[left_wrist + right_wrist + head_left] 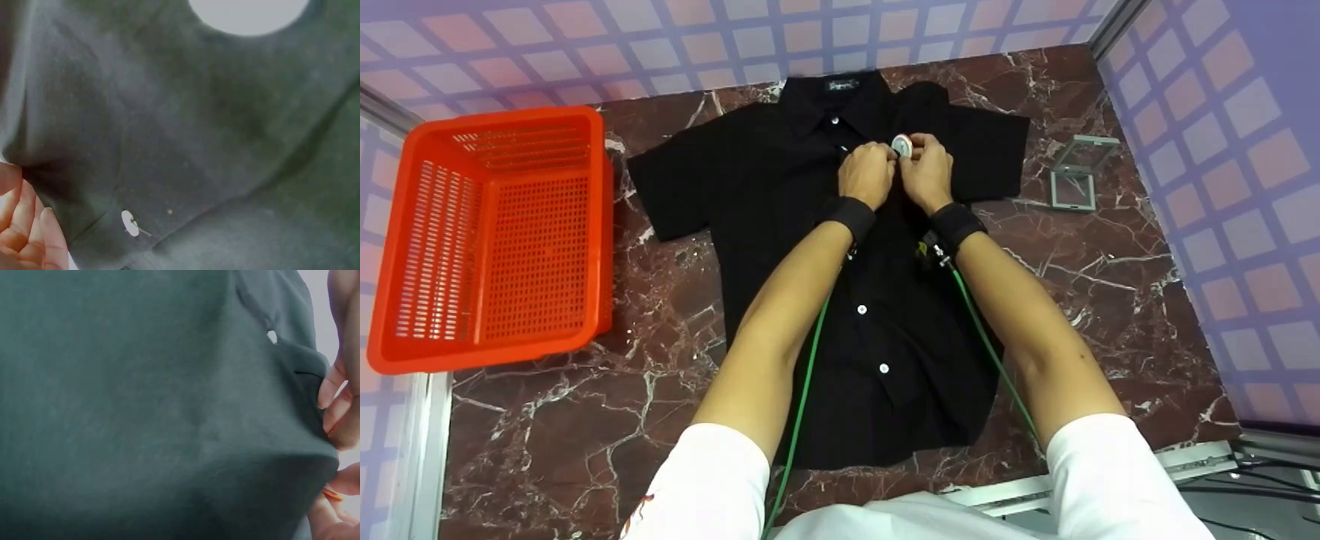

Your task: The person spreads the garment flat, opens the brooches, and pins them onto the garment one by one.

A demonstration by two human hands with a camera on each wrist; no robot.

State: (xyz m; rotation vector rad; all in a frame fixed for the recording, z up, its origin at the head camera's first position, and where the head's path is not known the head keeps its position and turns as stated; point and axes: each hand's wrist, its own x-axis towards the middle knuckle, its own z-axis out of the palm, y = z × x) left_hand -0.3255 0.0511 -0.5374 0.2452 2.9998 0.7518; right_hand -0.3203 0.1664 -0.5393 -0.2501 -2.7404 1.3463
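Note:
A black short-sleeved button-up shirt (780, 247) lies front up with its collar away from me. My left hand (868, 174) pinches cloth on the chest, just below the collar. Close beside it, my right hand (928, 171) holds a round white badge (901, 145) with a reddish rim against the shirt. In the left wrist view, curled fingers (25, 228) pull the cloth up near a white button (130, 223). Lifted cloth fills most of the right wrist view, with an orange edge (333, 494) between fingertips. The back of the badge is hidden.
An orange-red perforated basket (605, 247) stands at the left of the marbled tabletop (660, 420). To the right of the shirt lies a small clear-windowed case (1072, 191), lid raised. Checkered panels close off the back and sides. Green cables run from both wristbands.

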